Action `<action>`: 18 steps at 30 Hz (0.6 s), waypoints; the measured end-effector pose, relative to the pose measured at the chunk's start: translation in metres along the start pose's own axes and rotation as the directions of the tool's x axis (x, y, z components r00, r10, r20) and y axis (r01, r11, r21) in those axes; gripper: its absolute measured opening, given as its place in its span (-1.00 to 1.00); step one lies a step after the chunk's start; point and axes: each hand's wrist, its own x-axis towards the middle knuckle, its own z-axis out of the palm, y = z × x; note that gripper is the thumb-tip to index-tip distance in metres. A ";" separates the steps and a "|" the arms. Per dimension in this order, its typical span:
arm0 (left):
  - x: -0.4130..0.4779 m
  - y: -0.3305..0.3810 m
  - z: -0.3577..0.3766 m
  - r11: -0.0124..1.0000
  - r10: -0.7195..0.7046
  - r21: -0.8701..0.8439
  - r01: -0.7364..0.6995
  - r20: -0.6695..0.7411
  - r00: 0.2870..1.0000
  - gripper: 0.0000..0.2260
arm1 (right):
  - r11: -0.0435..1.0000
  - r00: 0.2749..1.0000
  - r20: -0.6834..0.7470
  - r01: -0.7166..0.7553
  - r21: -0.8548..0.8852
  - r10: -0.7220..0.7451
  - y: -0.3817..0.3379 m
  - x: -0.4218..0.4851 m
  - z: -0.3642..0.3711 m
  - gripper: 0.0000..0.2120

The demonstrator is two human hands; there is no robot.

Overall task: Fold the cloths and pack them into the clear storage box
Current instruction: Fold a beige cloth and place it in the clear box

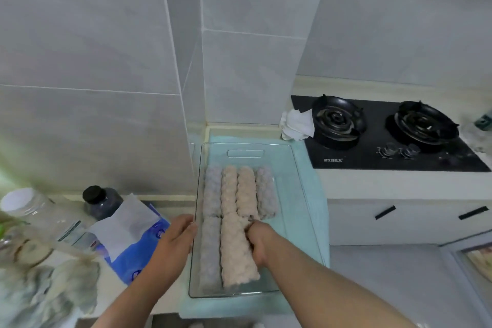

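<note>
Altogether six rolled cloths (three pink) lie in one clear box.

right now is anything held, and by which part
Right hand grips the rolled pink fluffy cloth by its right side; left hand holds the clear plastic box by its left wall.

Other stuff on my counter
A white rag lay at the edge of the black stove on my right. A dark jar stood just behind the blue tissue pack on my left.
</note>
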 end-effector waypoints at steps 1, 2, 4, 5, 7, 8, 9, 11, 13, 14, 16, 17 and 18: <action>0.002 0.001 -0.001 1.000 0.001 -0.021 -0.001 0.010 1.000 -0.84 | 0.998 0.999 -0.040 0.010 -0.069 -0.012 -0.002 -0.005 0.003 -0.67; 0.003 0.002 -0.002 0.999 -0.002 -0.043 0.003 0.017 1.000 -0.83 | 0.989 0.998 -0.059 0.024 -0.147 -0.033 -0.003 -0.007 0.005 -0.65; 0.008 0.003 -0.006 0.998 -0.004 -0.068 0.006 0.029 1.000 -0.81 | 0.938 0.983 -0.102 0.110 -0.330 -0.152 -0.001 0.003 0.009 -0.62; 0.010 0.003 -0.008 0.997 -0.007 -0.073 0.010 0.041 0.999 -0.80 | 0.913 0.970 -0.140 0.133 -0.387 -0.201 0.002 0.008 0.013 -0.63; 0.014 0.000 -0.011 0.995 -0.018 -0.098 0.024 0.068 0.998 -0.81 | 0.850 0.940 -0.199 0.144 -0.506 -0.277 0.005 0.008 0.025 -0.66; 0.016 -0.002 -0.011 0.994 -0.024 -0.109 0.033 0.078 0.997 -0.81 | 0.814 0.924 -0.228 0.129 -0.567 -0.306 0.007 0.006 0.031 -0.66; 0.017 -0.003 -0.012 0.993 -0.028 -0.115 0.038 0.087 0.996 -0.81 | 0.773 0.906 -0.258 0.108 -0.625 -0.335 0.009 0.003 0.034 -0.65; 0.019 -0.006 -0.015 0.992 -0.031 -0.117 0.044 0.109 0.994 -0.81 | 0.706 0.871 -0.315 0.051 -0.706 -0.378 0.012 0.001 0.035 -0.63; 0.022 -0.008 -0.018 0.992 -0.033 -0.114 0.049 0.135 0.990 -0.81 | 0.673 0.895 -0.270 0.043 -0.738 -0.354 0.009 -0.003 0.034 -0.64; 0.024 -0.009 -0.019 0.992 -0.035 -0.113 0.052 0.145 0.989 -0.81 | 0.699 0.919 -0.245 0.044 -0.713 -0.309 0.005 -0.008 0.033 -0.65; 0.026 -0.010 -0.021 0.990 -0.040 -0.129 0.060 0.153 0.987 -0.80 | 0.819 0.955 -0.231 0.021 -0.573 -0.187 0.001 -0.018 0.031 -0.68; 0.027 -0.010 -0.021 0.988 -0.041 -0.140 0.064 0.157 0.987 -0.79 | 0.887 0.972 -0.215 -0.012 -0.462 -0.099 -0.001 -0.026 0.028 -0.69; 0.028 -0.010 -0.022 0.986 -0.044 -0.150 0.069 0.162 0.986 -0.78 | 0.933 0.985 -0.172 -0.061 -0.355 -0.001 -0.003 -0.035 0.027 -0.67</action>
